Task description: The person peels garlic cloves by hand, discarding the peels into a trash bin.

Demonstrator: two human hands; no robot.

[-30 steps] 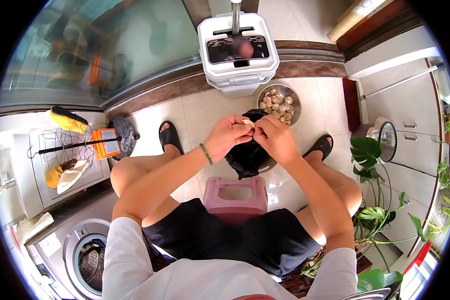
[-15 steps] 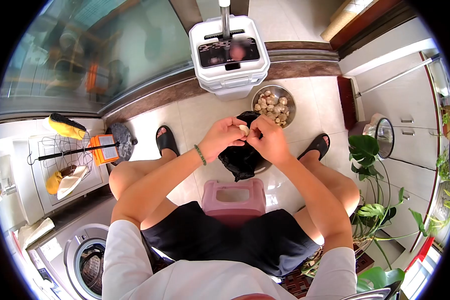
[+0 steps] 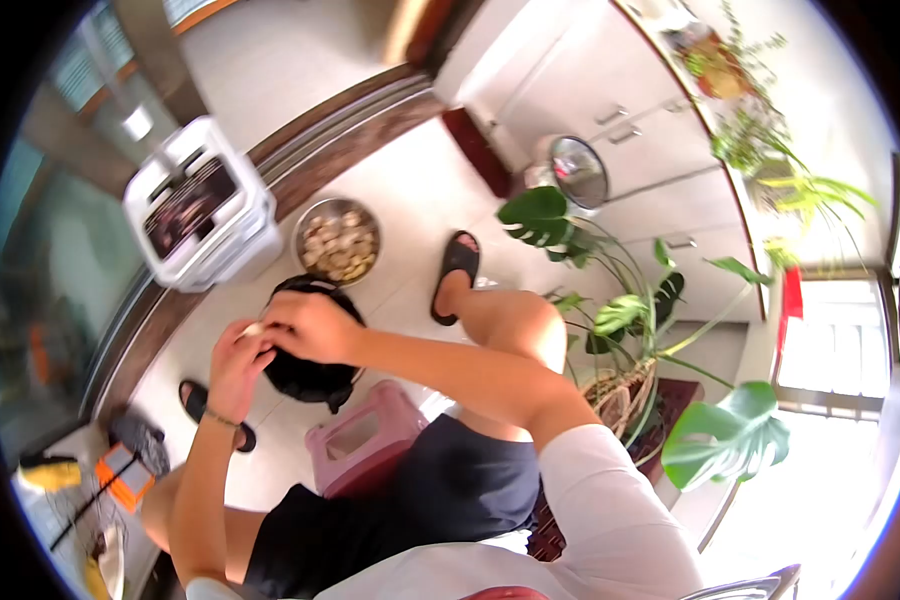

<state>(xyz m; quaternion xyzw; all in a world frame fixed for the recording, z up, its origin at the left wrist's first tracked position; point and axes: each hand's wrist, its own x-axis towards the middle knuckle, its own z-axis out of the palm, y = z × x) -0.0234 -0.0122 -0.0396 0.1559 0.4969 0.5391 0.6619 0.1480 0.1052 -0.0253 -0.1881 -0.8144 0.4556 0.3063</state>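
My left hand (image 3: 238, 368) is closed on a small pale garlic clove (image 3: 254, 329), which shows between the fingertips. From the right, my right hand (image 3: 315, 326) meets it, its fingers bent and pinched at the clove; they partly cover it. Both hands are over a black plastic bag (image 3: 310, 378) that appears to line a round container on the floor. Just beyond the bag stands a steel bowl (image 3: 378, 247) with many garlic bulbs (image 3: 338, 243) in it.
A pink stool (image 3: 322, 455) is between my legs. The white mop bucket (image 3: 260, 215) stands by the sliding-door track. At right are a leafy potted plant (image 3: 620, 310), white cabinets (image 3: 660, 160) and a round mirror-like disc (image 3: 580, 172). An orange box (image 3: 120, 485) lies at lower left.
The head view has turned right, so the bucket, bowl and hands appear farther left. Both hands stay together at the garlic clove, with my right hand now lying more across the bag.
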